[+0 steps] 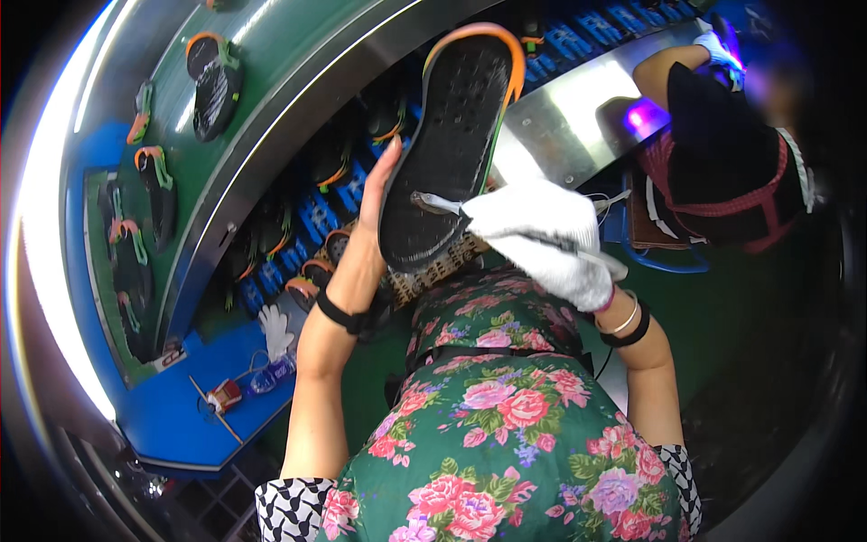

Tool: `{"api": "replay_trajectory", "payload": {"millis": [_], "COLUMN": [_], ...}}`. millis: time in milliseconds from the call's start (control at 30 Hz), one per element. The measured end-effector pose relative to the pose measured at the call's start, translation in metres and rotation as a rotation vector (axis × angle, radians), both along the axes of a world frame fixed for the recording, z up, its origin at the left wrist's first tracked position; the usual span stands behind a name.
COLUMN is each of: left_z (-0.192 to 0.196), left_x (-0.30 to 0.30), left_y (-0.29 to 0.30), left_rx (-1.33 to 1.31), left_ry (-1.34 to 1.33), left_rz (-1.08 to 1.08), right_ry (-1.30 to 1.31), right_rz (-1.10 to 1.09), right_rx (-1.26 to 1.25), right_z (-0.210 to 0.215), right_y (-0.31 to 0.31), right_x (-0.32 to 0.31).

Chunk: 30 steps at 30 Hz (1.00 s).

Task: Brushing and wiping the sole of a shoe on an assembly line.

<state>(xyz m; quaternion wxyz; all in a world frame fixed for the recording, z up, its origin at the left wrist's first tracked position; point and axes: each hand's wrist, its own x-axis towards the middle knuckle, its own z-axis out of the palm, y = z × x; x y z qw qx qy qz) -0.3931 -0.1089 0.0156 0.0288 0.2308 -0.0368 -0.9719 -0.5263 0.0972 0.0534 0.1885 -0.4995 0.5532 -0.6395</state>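
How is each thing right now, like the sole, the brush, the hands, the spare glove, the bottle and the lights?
black sole: held up, tilted
brush: held, tip at the sole's black face
left hand: bare, gripping the sole's edge
right hand: gloved, closed around the brush
spare white glove: unworn
bottle: seems to be lying down
long white lamp: on
purple light: on
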Motion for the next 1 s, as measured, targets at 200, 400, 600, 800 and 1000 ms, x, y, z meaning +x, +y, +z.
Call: {"api": "replay_trajectory", "payload": {"millis": [200, 400, 600, 800, 1000], "left_z": [-0.010, -0.021, 0.026, 0.088, 0.114], "left_x": [0.018, 0.028, 0.047, -0.001, -0.091], "left_y": [0.028, 0.020, 0.017, -0.047, -0.158], "left_rx": [-0.016, 0.011, -0.144, -0.408, -0.164], "left_ry": [0.012, 0.045, 0.083, 0.720, 0.258], "left_rz": [-0.142, -0.040, -0.029, -0.191, 0.429], "right_ry": [0.500, 0.559, -0.383, -0.862, -0.840], "right_rz": [-0.321, -0.135, -0.181, -0.408, -0.321], "right_rx": [-0.047, 0.008, -0.053, 0.011, 0.107], "right_z": [0.020, 0.011, 0.031, -0.011, -0.083], "right_y": [-0.013, 0.007, 0.047, 0.084, 0.054], "right_x": [-0.062, 0.032, 0.036, 0.023, 0.003]}}
